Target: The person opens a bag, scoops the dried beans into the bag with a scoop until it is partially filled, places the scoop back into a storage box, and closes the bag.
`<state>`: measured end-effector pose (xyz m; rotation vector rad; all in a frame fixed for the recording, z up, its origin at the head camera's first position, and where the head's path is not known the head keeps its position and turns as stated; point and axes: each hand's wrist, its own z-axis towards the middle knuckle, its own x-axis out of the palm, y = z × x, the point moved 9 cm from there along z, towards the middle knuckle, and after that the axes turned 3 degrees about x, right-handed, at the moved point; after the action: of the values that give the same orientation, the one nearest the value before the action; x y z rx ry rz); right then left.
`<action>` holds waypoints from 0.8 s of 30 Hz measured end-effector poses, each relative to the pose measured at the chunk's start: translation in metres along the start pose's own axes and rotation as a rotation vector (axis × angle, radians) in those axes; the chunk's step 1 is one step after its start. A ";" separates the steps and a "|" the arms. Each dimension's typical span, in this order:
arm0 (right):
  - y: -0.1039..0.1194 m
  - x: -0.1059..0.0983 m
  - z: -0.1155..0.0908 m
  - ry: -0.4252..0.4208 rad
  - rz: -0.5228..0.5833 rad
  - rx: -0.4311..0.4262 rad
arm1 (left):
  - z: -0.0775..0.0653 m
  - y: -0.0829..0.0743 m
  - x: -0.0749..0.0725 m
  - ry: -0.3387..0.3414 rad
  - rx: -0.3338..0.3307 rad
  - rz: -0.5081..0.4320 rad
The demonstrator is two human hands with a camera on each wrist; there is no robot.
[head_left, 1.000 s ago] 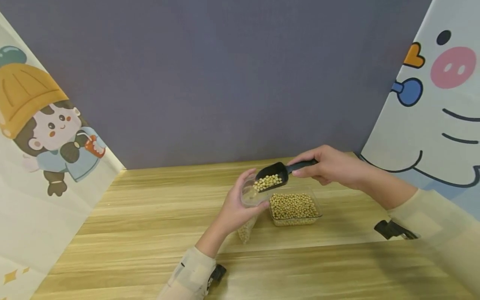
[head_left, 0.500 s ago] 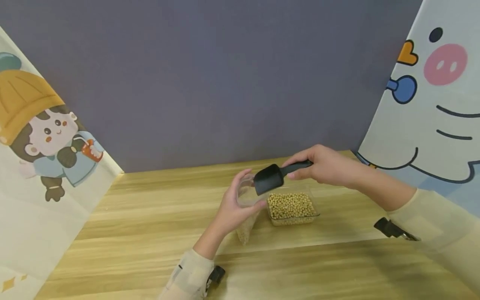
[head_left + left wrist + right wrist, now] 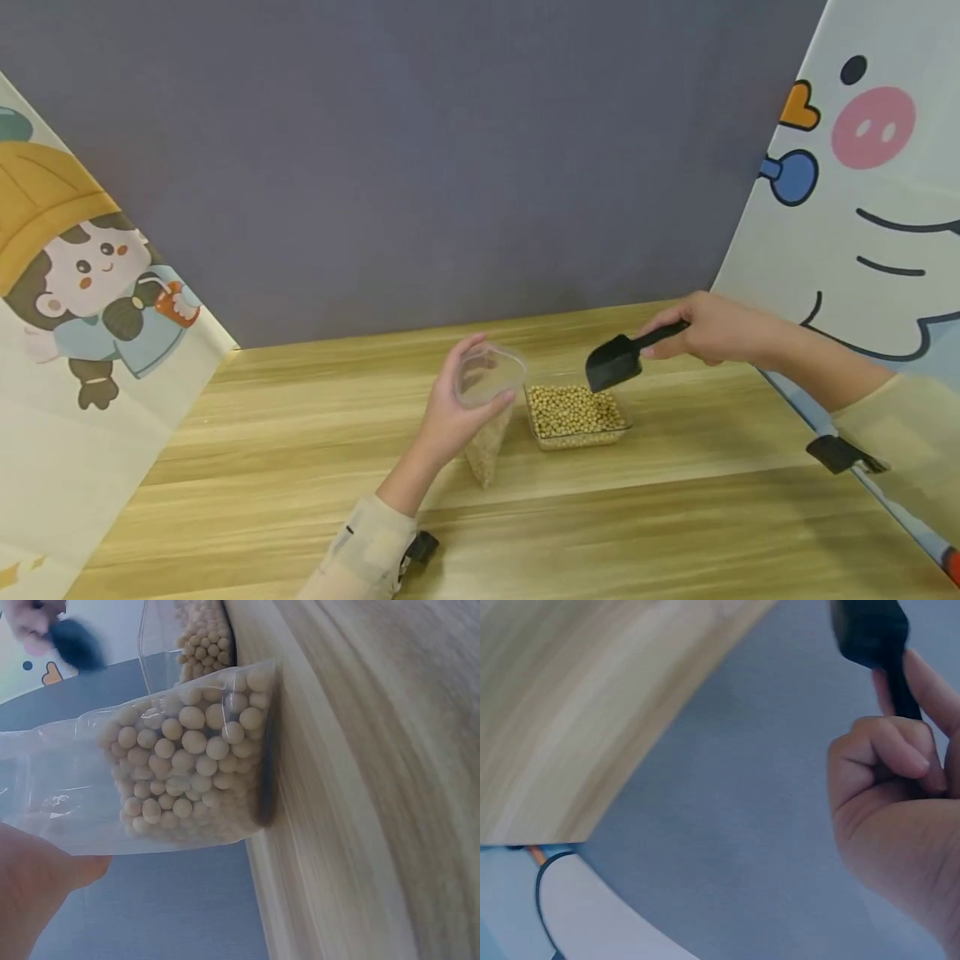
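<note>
One right hand on my feed, gripping a black scoop aloft by its handle, forearm in from the right, one left hand curled round a clear bag near its mouth, beans inside, upright on the wooden table, bean tub just beside.

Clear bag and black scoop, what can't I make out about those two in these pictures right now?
Clear bag: in the left wrist view, its mouth is cut off by the left edge; in the head view, the left hand hides part of its side.
Black scoop: its front is cut off by the top edge in the right wrist view, and it's blurred in the left wrist view.
</note>
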<state>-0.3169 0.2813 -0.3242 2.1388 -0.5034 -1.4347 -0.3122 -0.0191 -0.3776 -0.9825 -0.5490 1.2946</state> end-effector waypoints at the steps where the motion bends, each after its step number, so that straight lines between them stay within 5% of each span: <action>1: -0.005 0.002 0.002 0.016 -0.019 0.006 | 0.000 0.000 0.000 -0.002 0.001 0.001; 5: -0.013 0.007 0.008 0.029 -0.084 -0.006 | -0.001 0.000 0.001 -0.001 0.015 0.017; 12: 0.015 0.015 0.012 0.004 -0.275 -0.151 | -0.004 -0.001 0.002 -0.003 0.022 0.023; 20: 0.028 0.028 0.010 -0.028 -0.327 -0.110 | -0.006 -0.002 0.004 -0.003 -0.014 -0.002; 24: 0.029 0.031 0.010 -0.056 -0.248 -0.087 | -0.006 -0.005 0.004 -0.003 -0.024 -0.007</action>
<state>-0.3153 0.2388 -0.3329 2.1544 -0.1960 -1.6220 -0.3038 -0.0173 -0.3776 -0.9977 -0.5706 1.2862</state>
